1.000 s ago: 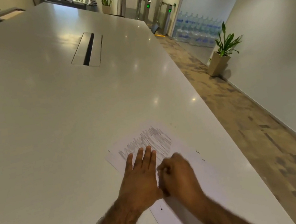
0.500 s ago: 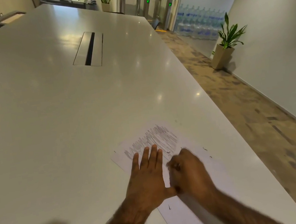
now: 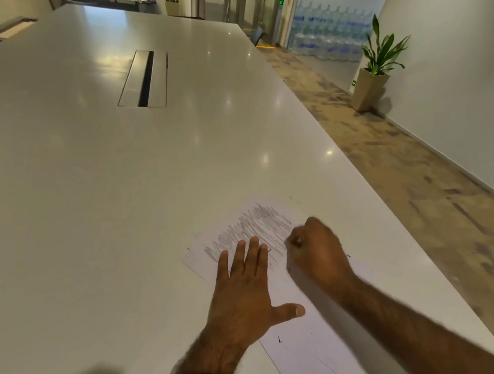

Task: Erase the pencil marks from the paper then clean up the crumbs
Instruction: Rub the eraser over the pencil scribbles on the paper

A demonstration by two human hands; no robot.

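Note:
A white sheet of paper point(image 3: 311, 357) lies near the right edge of a long pale table point(image 3: 77, 187). Grey pencil scribbles point(image 3: 256, 230) cover the sheet's far end. My left hand point(image 3: 246, 293) presses flat on the paper, fingers spread, fingertips reaching the scribbles. To its right, my right hand point(image 3: 314, 250) is clenched in a fist on the paper beside the scribbles; the eraser inside it is hidden. A few dark crumbs point(image 3: 279, 339) lie on the sheet, and other crumbs point(image 3: 348, 255) sit near the right hand.
The table's right edge point(image 3: 380, 198) runs close to the paper, with patterned floor below. A cable hatch point(image 3: 144, 79) is set in the table's middle. A potted plant point(image 3: 373, 76) stands by the right wall, stacked water bottles point(image 3: 331, 31) behind.
My right hand has moved away from the left hand, forward and to the right along the scribbles. The left hand stays flat on the sheet.

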